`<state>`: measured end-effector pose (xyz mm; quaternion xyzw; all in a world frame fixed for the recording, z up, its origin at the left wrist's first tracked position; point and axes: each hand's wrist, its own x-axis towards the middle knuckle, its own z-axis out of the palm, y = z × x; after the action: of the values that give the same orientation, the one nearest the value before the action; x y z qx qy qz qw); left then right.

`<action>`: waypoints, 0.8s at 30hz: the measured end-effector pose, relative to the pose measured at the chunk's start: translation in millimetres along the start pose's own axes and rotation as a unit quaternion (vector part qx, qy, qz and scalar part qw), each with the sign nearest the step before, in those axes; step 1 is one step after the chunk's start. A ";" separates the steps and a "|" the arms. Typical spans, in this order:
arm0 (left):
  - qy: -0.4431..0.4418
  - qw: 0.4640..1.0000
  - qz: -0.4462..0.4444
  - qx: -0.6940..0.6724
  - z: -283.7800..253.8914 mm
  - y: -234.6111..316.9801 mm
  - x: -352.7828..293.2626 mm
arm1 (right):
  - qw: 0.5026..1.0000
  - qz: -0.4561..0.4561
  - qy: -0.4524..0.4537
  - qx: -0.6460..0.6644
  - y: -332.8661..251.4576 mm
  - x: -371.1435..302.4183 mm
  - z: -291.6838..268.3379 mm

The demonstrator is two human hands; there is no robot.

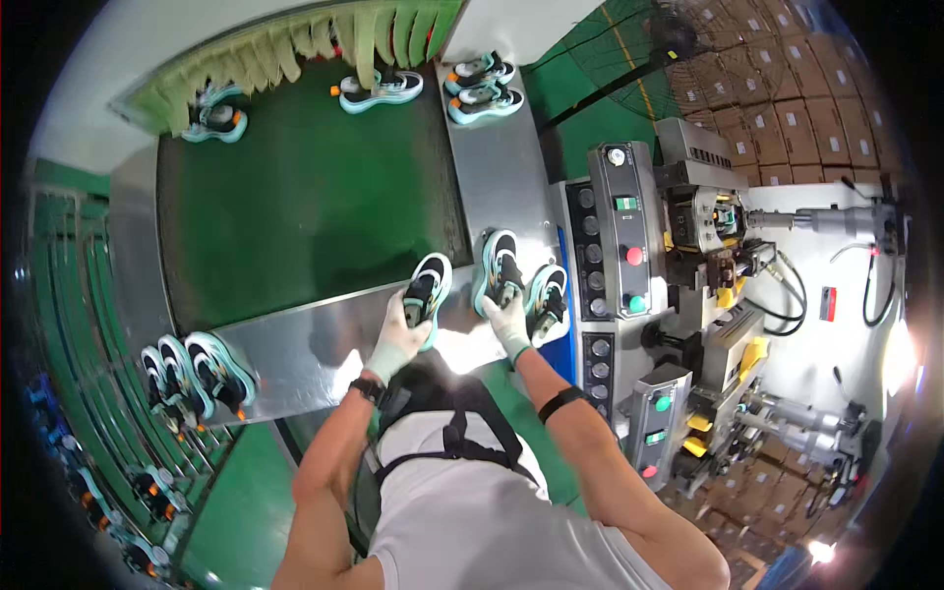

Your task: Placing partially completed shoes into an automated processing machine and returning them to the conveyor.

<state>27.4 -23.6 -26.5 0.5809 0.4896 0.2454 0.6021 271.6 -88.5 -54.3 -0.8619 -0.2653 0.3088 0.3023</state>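
Note:
My left hand (397, 340), in a whitish glove, is closed around the heel end of a black, white and mint sneaker (430, 281), held toe away from me over the metal ledge. My right hand (507, 324), gloved too, grips the heel end of a second sneaker (501, 258) at the corner of the metal table. Just right of it, touching or nearly so, stands another sneaker (549, 287), toe pointing away. The palms and the undersides of the held shoes are hidden.
Ahead lies a green conveyor belt (315, 216) with sneakers near a fringed curtain (295, 49). A sneaker pair (482, 88) rests on the metal side table (497, 167); several more (192, 374) stand at the ledge's left end. A pressing machine with control panels (624, 231) stands close on my right.

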 end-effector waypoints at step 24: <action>-0.056 0.980 0.085 0.173 6.3 40.7 147.9 | 0.960 0.228 0.060 0.153 180.8 -263.2 -108.0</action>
<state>103.2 109.7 -34.3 0.7283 0.4391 0.1746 0.4962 219.4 -418.9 -12.6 -0.8600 0.0072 0.3540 0.3675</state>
